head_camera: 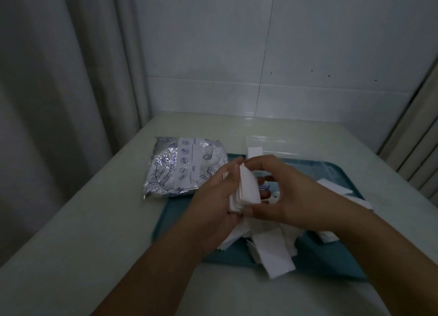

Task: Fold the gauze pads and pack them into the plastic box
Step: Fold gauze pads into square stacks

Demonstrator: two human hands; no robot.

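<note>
I see pale counter [94, 220] against tiled wall. Teal tray [166, 220] sits on it at centre-right. Silvery printed bag [180, 166] lies left of tray, near edge overlapping tray rim. Clear plastic piece [272, 145] behind tray, possibly zip bag; too dim to tell.

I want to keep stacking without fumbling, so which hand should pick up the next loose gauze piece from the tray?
Probably the right hand. The left hand cradles the gauze stack from behind, while the right only pinches its edges. Loose gauze pieces lie on the teal tray just below it.
</note>
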